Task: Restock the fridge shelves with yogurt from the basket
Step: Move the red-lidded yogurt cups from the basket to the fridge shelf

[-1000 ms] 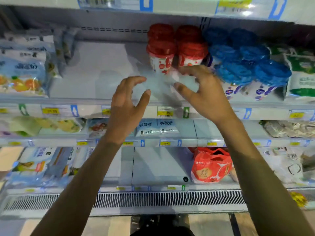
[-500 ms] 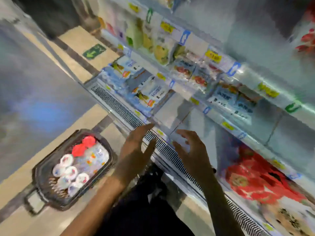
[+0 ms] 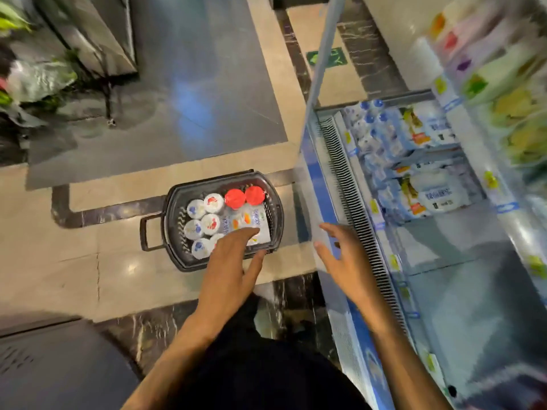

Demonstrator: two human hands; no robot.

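Observation:
A dark plastic basket stands on the floor left of the fridge. It holds several white-lidded yogurt cups, two red-lidded cups and a flat white pack. My left hand hovers over the basket's near right corner, fingers spread and holding nothing. My right hand is open in the air by the fridge's front edge, also holding nothing. The fridge shelves run along the right, stocked with blue and white dairy packs.
The basket's handle sticks out to its left. A dark stand with plants is at the far left. A dark cabinet fills the lower left corner. The fridge's black grille lines its front.
My view has swung from the upper shelf of red and blue cups down to the floor basket. Both hands have dropped from the shelf, the left now above the basket.

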